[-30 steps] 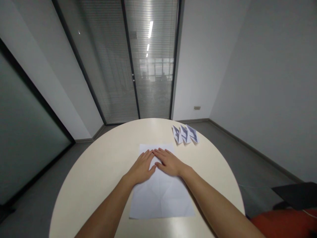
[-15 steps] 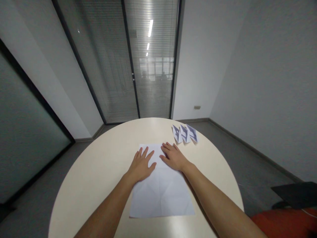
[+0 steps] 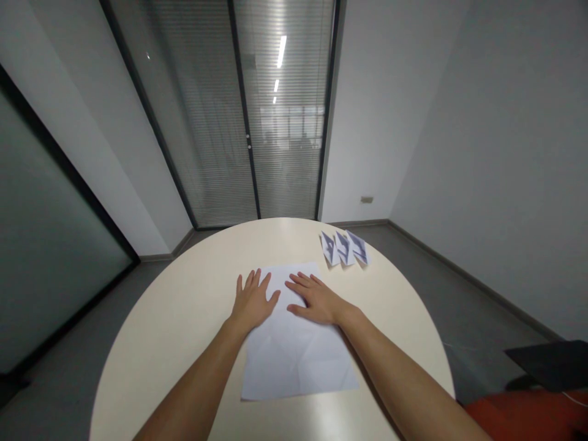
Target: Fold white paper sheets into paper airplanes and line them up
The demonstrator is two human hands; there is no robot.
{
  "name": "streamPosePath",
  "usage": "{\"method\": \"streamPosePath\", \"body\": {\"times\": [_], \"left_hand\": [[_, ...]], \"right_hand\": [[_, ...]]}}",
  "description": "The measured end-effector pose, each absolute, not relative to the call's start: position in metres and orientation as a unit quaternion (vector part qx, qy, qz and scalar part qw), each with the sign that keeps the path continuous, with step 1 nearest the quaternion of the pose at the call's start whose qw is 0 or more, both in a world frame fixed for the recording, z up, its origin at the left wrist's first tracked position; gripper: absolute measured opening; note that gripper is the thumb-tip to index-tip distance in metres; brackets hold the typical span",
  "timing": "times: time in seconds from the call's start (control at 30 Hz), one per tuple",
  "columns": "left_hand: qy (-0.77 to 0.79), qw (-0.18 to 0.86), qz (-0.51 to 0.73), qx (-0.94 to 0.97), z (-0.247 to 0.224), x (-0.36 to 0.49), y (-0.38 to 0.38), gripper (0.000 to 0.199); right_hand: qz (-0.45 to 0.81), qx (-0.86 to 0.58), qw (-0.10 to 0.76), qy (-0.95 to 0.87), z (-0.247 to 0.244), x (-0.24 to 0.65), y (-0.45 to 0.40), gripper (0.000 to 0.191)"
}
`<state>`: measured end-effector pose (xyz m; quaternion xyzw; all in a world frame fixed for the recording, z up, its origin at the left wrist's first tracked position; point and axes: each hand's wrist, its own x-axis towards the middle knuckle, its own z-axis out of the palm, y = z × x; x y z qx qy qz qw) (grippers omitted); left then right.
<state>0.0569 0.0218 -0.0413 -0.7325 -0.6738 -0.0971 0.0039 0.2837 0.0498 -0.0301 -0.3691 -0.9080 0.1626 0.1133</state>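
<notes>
A sheet of white paper [image 3: 298, 361] with faint crease lines lies flat on the round cream table [image 3: 169, 324]. My left hand [image 3: 253, 303] rests over the sheet's upper left edge, palm down, fingers spread. On the upper right part of the paper lies my right hand [image 3: 316, 299], also palm down, its fingers stretched out toward the left and the thumb apart. Neither hand grips anything. Beyond the right hand, near the table's far right edge, three small folded paper pieces [image 3: 344, 248] with dark printed patches stand side by side.
Behind the table is a glass door with blinds [image 3: 285, 165] in a dark frame. A wall socket [image 3: 366, 199] sits low on the far wall. At the lower right are a red seat [image 3: 528, 413] and a black flat object [image 3: 549, 362] beside the table.
My left hand has shifted left toward the sheet's edge. My right hand has moved slightly left and nearer to me, uncovering the paper's top right corner. The sheet has turned slightly.
</notes>
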Motion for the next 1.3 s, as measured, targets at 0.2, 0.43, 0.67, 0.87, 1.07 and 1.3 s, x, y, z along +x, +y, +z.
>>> {"method": "streamPosePath", "body": {"times": [0.2,0.43,0.67,0.87,1.07,1.3], "left_hand": [[-0.603,-0.006,-0.140,-0.785,-0.032,0.071,0.008,0.053],[-0.602,-0.041,-0.100,-0.791,-0.039,0.070,0.007,0.056],[-0.660,0.018,-0.121,-0.741,-0.039,0.058,0.020,0.050],[-0.590,-0.031,-0.133,-0.796,-0.035,0.067,0.009,0.053],[-0.589,-0.047,-0.107,-0.799,-0.041,0.071,0.009,0.056],[-0.624,0.000,-0.138,-0.769,-0.039,0.060,0.019,0.049]], "right_hand": [[0.132,-0.378,0.134,-0.906,-0.032,0.287,0.057,0.072],[0.096,-0.368,0.188,-0.905,-0.023,0.289,0.057,0.048],[0.159,-0.345,0.128,-0.916,-0.028,0.282,0.048,0.075],[0.107,-0.412,0.151,-0.892,-0.032,0.288,0.058,0.069],[0.093,-0.392,0.177,-0.898,-0.028,0.288,0.058,0.056],[0.144,-0.376,0.130,-0.906,-0.030,0.280,0.047,0.071]]}}
